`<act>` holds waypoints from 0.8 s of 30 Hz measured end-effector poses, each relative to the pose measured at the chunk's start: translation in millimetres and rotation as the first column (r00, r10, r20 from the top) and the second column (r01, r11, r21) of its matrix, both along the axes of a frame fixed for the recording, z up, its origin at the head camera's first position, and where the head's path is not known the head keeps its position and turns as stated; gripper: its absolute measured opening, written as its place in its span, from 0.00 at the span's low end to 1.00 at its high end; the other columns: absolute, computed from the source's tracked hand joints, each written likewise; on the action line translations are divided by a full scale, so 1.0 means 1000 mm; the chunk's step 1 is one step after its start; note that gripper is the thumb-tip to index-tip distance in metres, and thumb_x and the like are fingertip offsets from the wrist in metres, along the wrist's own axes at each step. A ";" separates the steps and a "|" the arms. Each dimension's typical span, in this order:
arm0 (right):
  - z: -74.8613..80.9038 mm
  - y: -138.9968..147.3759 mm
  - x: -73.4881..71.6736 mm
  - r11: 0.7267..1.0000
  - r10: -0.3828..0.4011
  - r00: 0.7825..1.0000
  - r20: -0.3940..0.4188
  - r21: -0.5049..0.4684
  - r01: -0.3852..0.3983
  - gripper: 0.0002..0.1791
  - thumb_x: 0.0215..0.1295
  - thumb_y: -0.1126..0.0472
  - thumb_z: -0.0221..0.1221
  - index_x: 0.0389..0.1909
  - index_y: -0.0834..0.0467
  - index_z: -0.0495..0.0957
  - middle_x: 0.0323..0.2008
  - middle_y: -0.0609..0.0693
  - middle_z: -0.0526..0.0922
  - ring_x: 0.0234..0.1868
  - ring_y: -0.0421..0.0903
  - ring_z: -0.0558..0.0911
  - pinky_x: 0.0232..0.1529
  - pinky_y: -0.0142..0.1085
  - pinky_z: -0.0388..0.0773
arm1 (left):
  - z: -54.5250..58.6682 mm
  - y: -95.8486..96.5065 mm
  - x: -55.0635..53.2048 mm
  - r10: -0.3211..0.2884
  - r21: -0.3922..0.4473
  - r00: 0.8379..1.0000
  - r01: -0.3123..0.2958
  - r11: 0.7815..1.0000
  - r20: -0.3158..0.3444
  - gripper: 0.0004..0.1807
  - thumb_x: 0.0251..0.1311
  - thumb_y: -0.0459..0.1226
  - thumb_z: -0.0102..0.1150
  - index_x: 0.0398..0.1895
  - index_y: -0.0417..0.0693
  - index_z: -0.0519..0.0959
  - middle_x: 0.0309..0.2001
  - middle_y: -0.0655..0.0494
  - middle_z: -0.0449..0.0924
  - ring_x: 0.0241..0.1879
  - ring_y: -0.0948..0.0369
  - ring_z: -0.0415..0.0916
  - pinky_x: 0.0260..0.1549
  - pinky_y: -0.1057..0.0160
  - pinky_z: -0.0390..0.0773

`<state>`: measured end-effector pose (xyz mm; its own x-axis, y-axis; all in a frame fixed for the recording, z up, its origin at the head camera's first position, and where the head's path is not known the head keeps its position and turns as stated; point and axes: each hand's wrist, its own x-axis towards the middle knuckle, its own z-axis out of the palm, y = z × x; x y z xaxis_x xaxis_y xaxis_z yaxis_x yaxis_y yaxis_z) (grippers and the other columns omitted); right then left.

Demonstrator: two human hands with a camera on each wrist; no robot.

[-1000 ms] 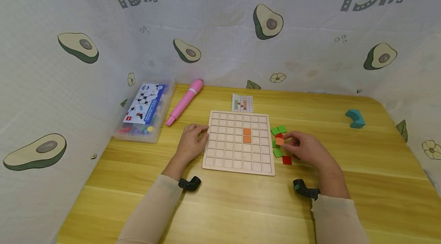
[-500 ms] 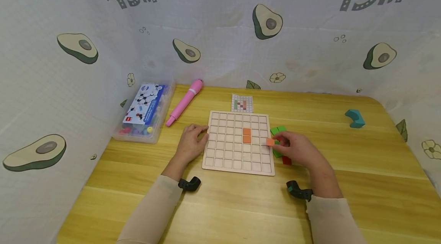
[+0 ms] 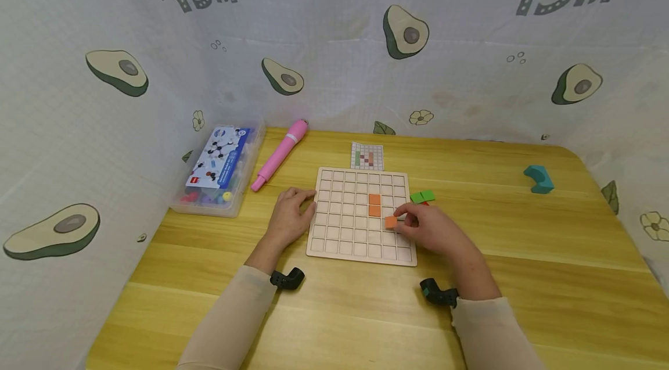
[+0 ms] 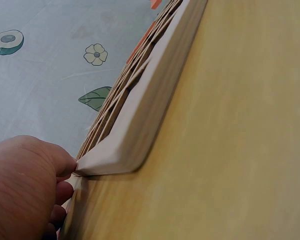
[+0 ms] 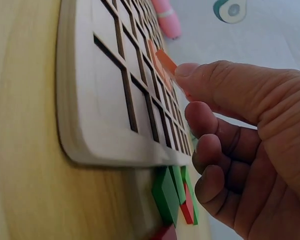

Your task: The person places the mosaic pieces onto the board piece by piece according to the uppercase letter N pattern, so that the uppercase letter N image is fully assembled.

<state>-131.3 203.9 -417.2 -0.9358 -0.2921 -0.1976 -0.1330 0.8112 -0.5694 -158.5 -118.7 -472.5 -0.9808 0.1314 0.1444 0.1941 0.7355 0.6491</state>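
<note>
Between thumb and fingertips my right hand (image 3: 431, 229) pinches an orange square tile (image 3: 391, 222) over the right half of a wooden grid board (image 3: 334, 247). In the right wrist view the held tile (image 5: 166, 61) tilts above the grid. Two other orange tiles (image 3: 374, 205) fill neighbouring cells near the board's middle. My left hand (image 3: 288, 218) rests at the board's left edge, thumb and forefinger touching it. The left wrist view has the thumb (image 4: 65, 161) right at the board's corner. Green tiles (image 3: 422, 196) and a red one lie right of the board, partly hidden by my right hand.
A small printed grid card (image 3: 367, 156) lies behind the board. To the left are a pink pen-shaped stick (image 3: 281, 155) and a clear plastic box (image 3: 214, 169) of coloured pieces. A teal curved block (image 3: 539, 179) stands far right. A patterned cloth (image 3: 334, 27) hangs behind.
My right hand has carried the orange tile leftward from the loose tiles, over the board's edge, to near the two placed orange tiles. My left hand has stayed in place.
</note>
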 end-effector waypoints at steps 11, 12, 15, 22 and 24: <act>-0.004 -0.014 0.000 1.000 -0.001 1.000 0.014 0.003 0.001 0.16 0.69 0.52 0.65 0.53 0.54 0.82 0.30 0.48 0.77 0.29 0.44 0.72 0.30 0.34 0.69 | 0.000 0.000 0.000 0.004 0.002 1.000 -0.004 1.000 -0.011 0.19 0.71 0.42 0.59 0.63 0.49 0.82 0.53 0.48 0.81 0.57 0.49 0.73 0.58 0.50 0.75; -0.005 -0.015 0.000 1.000 -0.006 1.000 0.016 0.008 0.006 0.16 0.68 0.52 0.65 0.52 0.53 0.82 0.29 0.48 0.76 0.29 0.44 0.72 0.30 0.34 0.69 | 0.000 0.000 0.000 0.004 0.001 1.000 -0.004 1.000 -0.009 0.19 0.71 0.42 0.59 0.63 0.50 0.82 0.53 0.48 0.81 0.57 0.50 0.73 0.58 0.50 0.75; -0.007 -0.018 0.000 1.000 -0.009 1.000 0.023 0.019 0.009 0.15 0.68 0.52 0.65 0.52 0.53 0.81 0.29 0.48 0.76 0.28 0.44 0.72 0.29 0.34 0.69 | -0.001 0.000 0.000 0.006 -0.002 1.000 -0.006 1.000 -0.002 0.20 0.71 0.42 0.59 0.63 0.50 0.82 0.54 0.48 0.81 0.58 0.50 0.72 0.58 0.50 0.75; -0.010 -0.022 0.000 1.000 -0.014 1.000 0.015 0.013 0.014 0.16 0.68 0.54 0.64 0.54 0.53 0.81 0.29 0.48 0.76 0.28 0.44 0.72 0.28 0.34 0.69 | -0.001 0.000 0.000 0.007 -0.006 1.000 -0.007 1.000 0.004 0.20 0.72 0.42 0.58 0.63 0.50 0.81 0.54 0.48 0.80 0.58 0.50 0.72 0.58 0.50 0.74; -0.011 -0.023 0.000 1.000 -0.003 1.000 0.001 0.011 0.003 0.15 0.68 0.55 0.64 0.53 0.54 0.82 0.28 0.47 0.76 0.27 0.43 0.72 0.27 0.34 0.69 | -0.001 0.001 -0.001 0.008 -0.004 1.000 -0.008 1.000 0.002 0.20 0.72 0.42 0.58 0.63 0.50 0.81 0.54 0.48 0.80 0.58 0.50 0.72 0.58 0.50 0.74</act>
<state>-131.4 180.6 -427.7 -0.9364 -0.2873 -0.2016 -0.1303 0.8179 -0.5604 -159.1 -118.2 -473.6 -0.9820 0.1245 0.1420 0.1873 0.7396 0.6465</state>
